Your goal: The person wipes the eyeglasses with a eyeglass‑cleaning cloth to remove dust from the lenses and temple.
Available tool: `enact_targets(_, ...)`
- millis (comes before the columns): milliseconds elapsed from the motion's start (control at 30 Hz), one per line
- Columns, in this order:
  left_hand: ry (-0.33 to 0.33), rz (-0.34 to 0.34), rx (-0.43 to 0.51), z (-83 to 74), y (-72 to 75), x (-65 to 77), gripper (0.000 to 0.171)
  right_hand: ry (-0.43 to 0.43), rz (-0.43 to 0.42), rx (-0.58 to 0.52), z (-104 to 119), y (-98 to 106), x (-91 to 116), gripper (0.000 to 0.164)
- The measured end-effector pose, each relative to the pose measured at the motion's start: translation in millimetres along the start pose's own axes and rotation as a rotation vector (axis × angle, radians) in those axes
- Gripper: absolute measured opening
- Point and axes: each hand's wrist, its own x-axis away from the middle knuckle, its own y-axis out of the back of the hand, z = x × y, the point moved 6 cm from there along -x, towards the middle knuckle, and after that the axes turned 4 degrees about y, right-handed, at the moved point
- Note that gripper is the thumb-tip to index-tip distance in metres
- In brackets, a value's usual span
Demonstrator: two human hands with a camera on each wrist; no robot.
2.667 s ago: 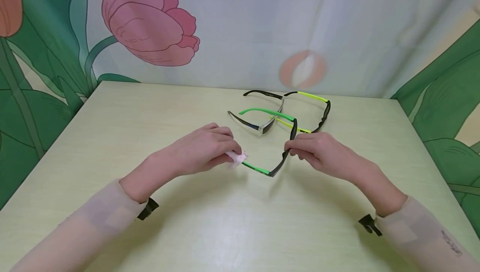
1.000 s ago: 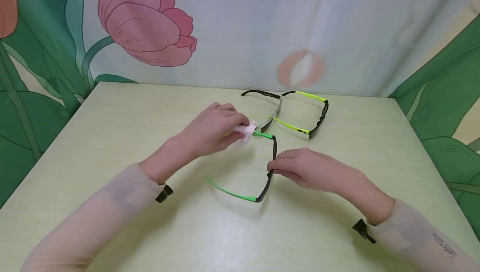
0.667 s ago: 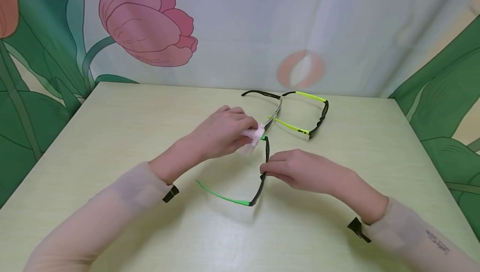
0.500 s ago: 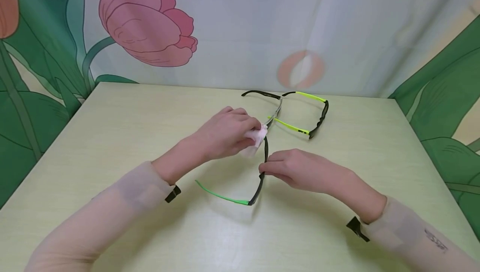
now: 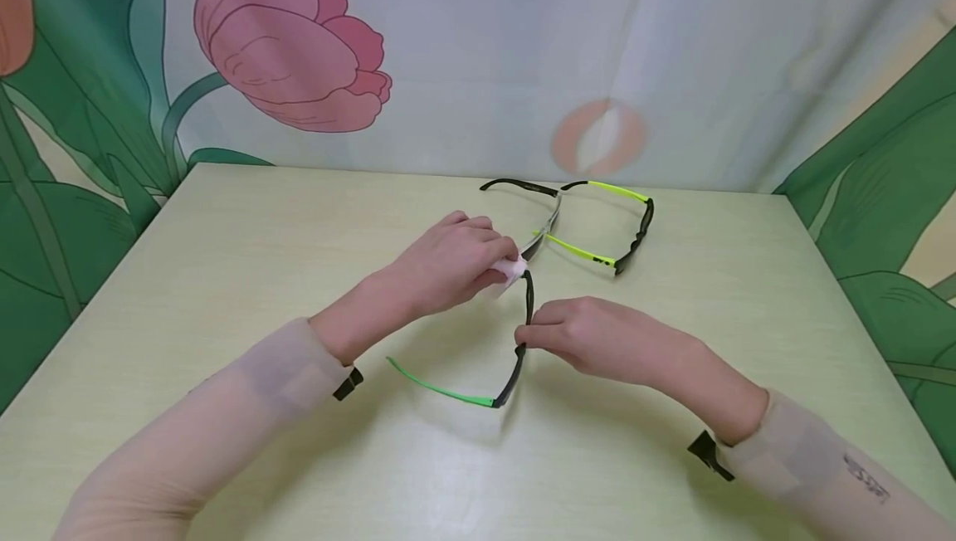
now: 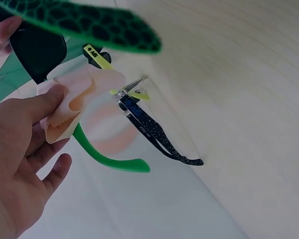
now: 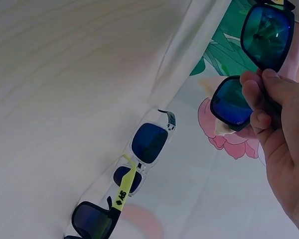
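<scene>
My right hand (image 5: 597,335) pinches the bridge of black-framed sunglasses (image 5: 509,382) with green temples, holding them over the table with both temples spread to the left. Their blue-green lenses (image 7: 268,36) show on either side of my fingertips in the right wrist view. In my left hand (image 5: 457,265), a thin pinkish-white cloth (image 6: 79,94) is pinched between thumb and fingers. The cloth is folded round the far temple close to its hinge, hiding that part. The tip of this green temple (image 6: 117,163) sticks out below the cloth in the left wrist view.
Behind my hands, sunglasses with a clear frame and dark temples (image 5: 520,185) lie on the table (image 5: 314,217). Another pair, black with yellow temples (image 5: 575,249), overlaps them on the right. A flower-printed curtain (image 5: 463,60) hangs along the table's back edge.
The sunglasses have come left and nearer to me. My left hand has shifted the cloth from the near temple to the far one, then along it up to the hinge.
</scene>
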Motion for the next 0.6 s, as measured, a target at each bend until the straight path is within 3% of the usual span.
enact_targets(600, 0.104, 0.011, 0.039, 34.3, -0.4, 14.4, 0.018, -0.051, -0.05, -0.036, -6.3, 4.5, 14.4, 0.038)
